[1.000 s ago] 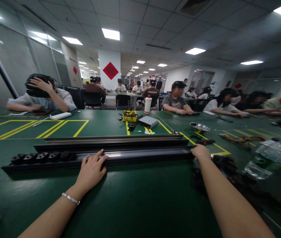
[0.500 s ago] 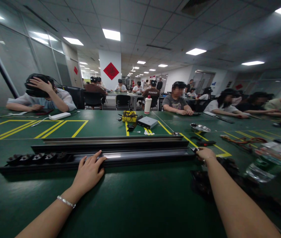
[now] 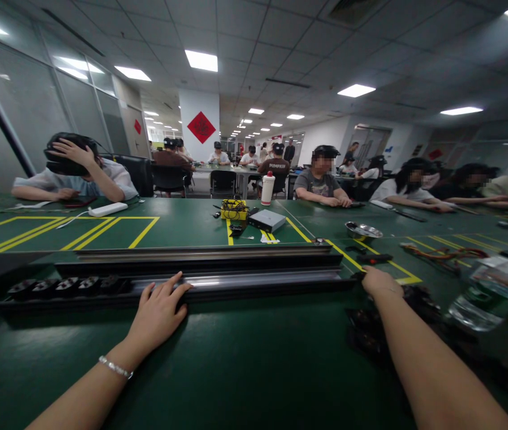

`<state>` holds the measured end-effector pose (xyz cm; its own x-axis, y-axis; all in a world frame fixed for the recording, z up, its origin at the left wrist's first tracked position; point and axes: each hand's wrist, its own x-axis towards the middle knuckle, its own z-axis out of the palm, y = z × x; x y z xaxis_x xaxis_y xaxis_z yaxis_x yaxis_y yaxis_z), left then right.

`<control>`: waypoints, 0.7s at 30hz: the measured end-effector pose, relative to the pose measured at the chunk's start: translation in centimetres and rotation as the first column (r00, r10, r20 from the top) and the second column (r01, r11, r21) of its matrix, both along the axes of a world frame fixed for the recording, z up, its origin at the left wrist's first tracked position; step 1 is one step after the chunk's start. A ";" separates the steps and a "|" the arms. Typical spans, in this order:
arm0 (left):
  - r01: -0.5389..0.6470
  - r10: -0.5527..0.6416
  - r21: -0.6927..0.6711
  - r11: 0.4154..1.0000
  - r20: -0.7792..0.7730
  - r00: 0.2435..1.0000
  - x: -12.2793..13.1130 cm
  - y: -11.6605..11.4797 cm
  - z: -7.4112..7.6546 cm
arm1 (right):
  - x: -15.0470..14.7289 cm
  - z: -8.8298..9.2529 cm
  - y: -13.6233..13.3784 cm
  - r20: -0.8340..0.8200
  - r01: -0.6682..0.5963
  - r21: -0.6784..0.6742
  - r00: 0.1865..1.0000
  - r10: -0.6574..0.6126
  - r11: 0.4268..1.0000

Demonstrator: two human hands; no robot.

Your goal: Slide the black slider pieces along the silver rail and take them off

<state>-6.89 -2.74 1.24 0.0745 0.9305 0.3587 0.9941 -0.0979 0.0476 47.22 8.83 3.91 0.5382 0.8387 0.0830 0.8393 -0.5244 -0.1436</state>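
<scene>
A long black metal channel lies across the table before me, its inside shiny. Several black socket-like modules sit in a row at its left end. My left hand, fingers spread, rests on the near edge of the channel, right of the modules. At the channel's right end is my right hand, its fingers curled and closed; a small dark piece seems to be at the fingertips, too hidden to name. A heap of loose black parts lies under and beside my right forearm.
More long rails lie behind the channel. Further back are a grey box, a yellow bundle with black wires, a white bottle and a metal bowl. A water bottle stands right. Other people sit around the table.
My right hand has shifted slightly right, away from the channel's end. My left hand stays put. A dark flat shape now shows at the left edge.
</scene>
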 end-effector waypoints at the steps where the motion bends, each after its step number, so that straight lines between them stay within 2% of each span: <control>1: 0.002 -0.002 0.002 1.000 -0.001 1.000 0.0 0.0 0.0 | 0.0 0.1 -0.1 -0.004 -0.005 0.002 1.000 0.005 1.000; 4: 0.005 -0.005 0.010 1.000 0.011 1.000 -0.1 0.0 -0.1 | 0.0 0.4 -0.2 -0.020 -0.005 -0.001 1.000 0.005 1.000; 8: 0.014 -0.015 0.025 1.000 0.047 0.999 0.1 -0.1 0.0 | -1.3 1.8 -0.1 0.001 0.069 0.055 0.998 -0.069 0.996; 10: 0.013 -0.015 0.031 0.999 0.070 0.997 0.2 -0.1 0.1 | -3.3 2.9 0.0 0.035 -0.003 0.135 0.999 -0.001 0.991; 13: 0.004 -0.009 0.052 0.999 0.093 0.996 0.1 0.1 0.5 | -8.4 3.9 -0.1 0.057 -0.188 0.235 0.982 0.179 0.954; 15: -0.013 0.005 0.104 0.994 0.079 0.997 -0.2 0.1 0.9 | -12.7 3.7 -0.5 0.075 -0.342 0.292 0.939 0.335 0.893; 16: -0.045 0.035 0.153 0.987 0.065 0.997 -0.5 0.0 1.2 | -14.9 3.3 -0.8 0.088 -0.420 0.311 0.906 0.414 0.853; 18: -0.195 0.183 0.281 0.940 0.068 0.981 -1.2 -0.2 1.6 | -19.0 2.0 -1.7 0.116 -0.515 0.345 0.853 0.509 0.785; 20: -0.320 0.307 0.338 0.885 0.092 0.947 -2.1 -0.5 1.8 | -22.3 0.6 -2.7 0.126 -0.545 0.378 0.831 0.541 0.748; 21: -0.353 0.339 0.326 0.877 0.100 0.935 -2.6 -0.5 1.7 | -23.6 -0.1 -3.1 0.126 -0.552 0.384 0.826 0.550 0.740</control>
<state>-9.51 -3.26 2.96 -0.2501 0.7193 0.6482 0.9655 0.2350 0.1118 23.66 5.72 3.78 -0.0087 0.8851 0.4654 0.9653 0.1289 -0.2271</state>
